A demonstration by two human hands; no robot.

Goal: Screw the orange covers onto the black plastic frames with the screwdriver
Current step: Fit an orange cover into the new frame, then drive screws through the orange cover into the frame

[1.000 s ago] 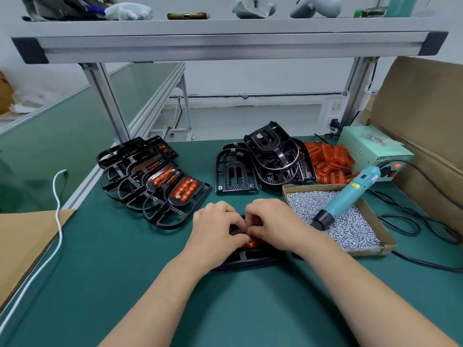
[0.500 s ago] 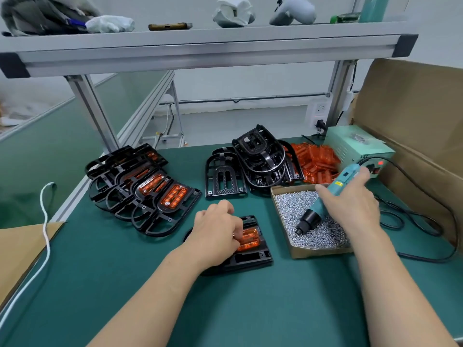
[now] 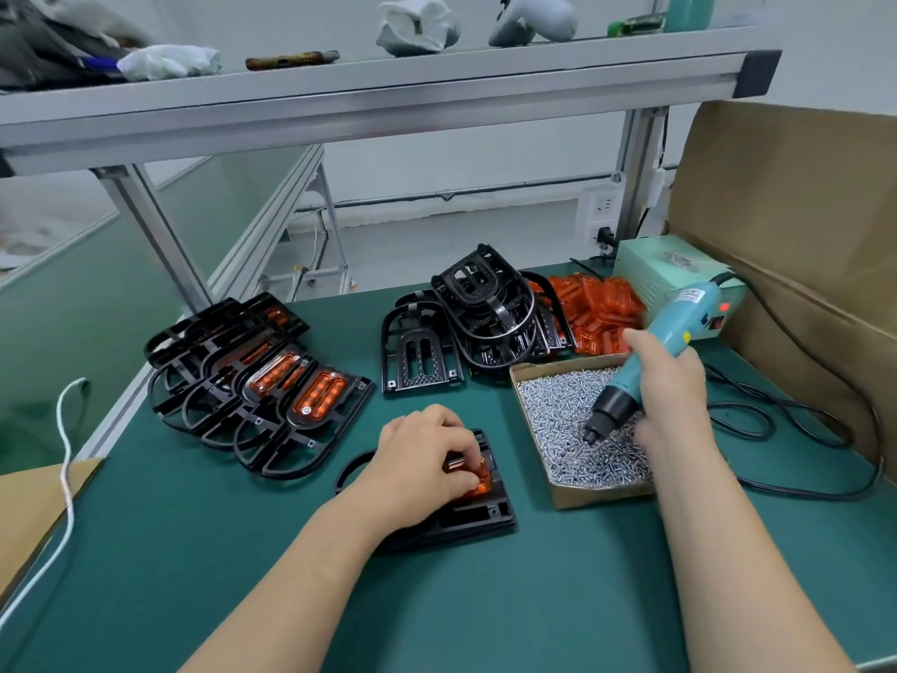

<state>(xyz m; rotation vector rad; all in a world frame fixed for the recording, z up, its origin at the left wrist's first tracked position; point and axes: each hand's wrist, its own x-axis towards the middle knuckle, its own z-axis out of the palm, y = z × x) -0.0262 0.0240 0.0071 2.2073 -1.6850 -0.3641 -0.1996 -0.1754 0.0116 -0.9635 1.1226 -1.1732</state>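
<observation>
The right hand (image 3: pixel 665 381) grips the screwdriver (image 3: pixel 650 361), tip dipped in the screw box (image 3: pixel 577 493) at 3 o'clock. The left hand (image 3: pixel 417 459) presses fingers together on the orange cover (image 3: pixel 480 480) seated in its black frame (image 3: pixel 478 517). Best: lift 1 screw squarely, keep the cover pinned.

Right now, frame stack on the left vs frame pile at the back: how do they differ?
The left stack of frames carries orange covers; the back pile of frames shows bare black slots. The left stack lies flat and fanned out in overlapping rows; the back pile is jumbled, its top frame tilted up. Both are the same black plastic frames on the green mat.
</observation>
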